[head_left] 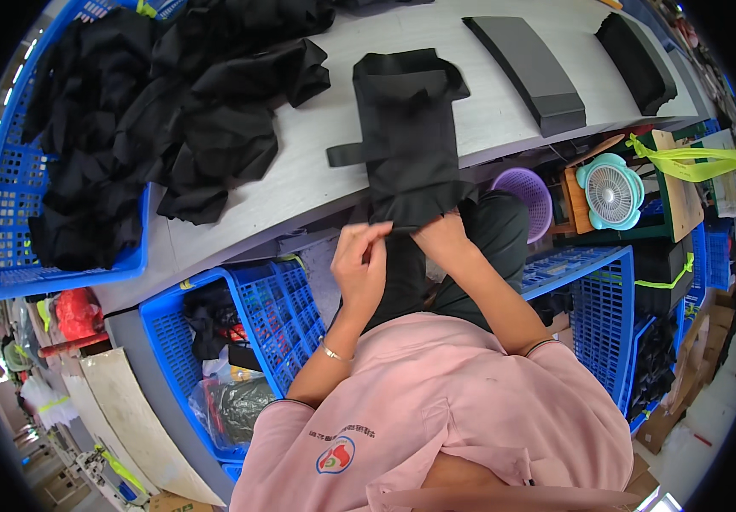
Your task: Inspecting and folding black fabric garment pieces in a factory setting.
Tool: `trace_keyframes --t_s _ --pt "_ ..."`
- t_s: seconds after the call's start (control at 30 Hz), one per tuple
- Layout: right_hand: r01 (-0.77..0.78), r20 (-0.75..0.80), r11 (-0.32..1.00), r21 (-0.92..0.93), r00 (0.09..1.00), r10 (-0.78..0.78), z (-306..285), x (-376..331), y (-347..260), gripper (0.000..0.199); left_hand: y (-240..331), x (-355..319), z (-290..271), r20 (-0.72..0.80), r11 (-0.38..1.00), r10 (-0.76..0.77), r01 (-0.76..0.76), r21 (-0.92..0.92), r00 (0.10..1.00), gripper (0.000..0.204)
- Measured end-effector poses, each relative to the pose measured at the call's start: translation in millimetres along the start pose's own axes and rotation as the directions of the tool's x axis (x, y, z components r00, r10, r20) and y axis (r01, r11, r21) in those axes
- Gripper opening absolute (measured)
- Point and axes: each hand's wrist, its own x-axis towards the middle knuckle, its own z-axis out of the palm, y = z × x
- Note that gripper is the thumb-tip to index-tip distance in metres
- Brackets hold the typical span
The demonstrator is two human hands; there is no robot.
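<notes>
A black fabric piece, shaped like a flat sleeve with a side strap, lies over the table's front edge, its near end hanging toward my lap. My left hand is closed, its thumb and fingers pinching at the left corner of that near end. At the right of the same edge, my right hand grips the fabric; its fingertips are hidden by the cloth. A heap of black fabric pieces spreads to the left, partly on the table and partly in a blue basket.
On the light grey table, a grey-and-black panel and a black fabric stack lie at the right. Below are blue crates, a purple basket and a turquoise fan.
</notes>
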Motion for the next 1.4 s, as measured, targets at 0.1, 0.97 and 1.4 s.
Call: trace_keyframes --t_s 0.1,0.97,1.4 --pt "-0.233 0.398 0.971 -0.063 0.886 0.238 -10 -6 -5 0.034 -10 -11 -13 0.015 0.937 -0.253 0.249 -0.246 0.967 0.025" --pt "-0.492 0.715 -0.547 0.678 0.613 0.335 -113 -60 -16 0.017 14 -22 -15 0.463 0.422 -0.412 0.614 -0.667 0.785 0.045" --pt "-0.328 0.409 -0.244 0.912 0.733 0.544 -126 -73 -32 0.025 9 -27 -7 0.803 -0.32 -0.01 0.759 -0.567 0.596 0.051"
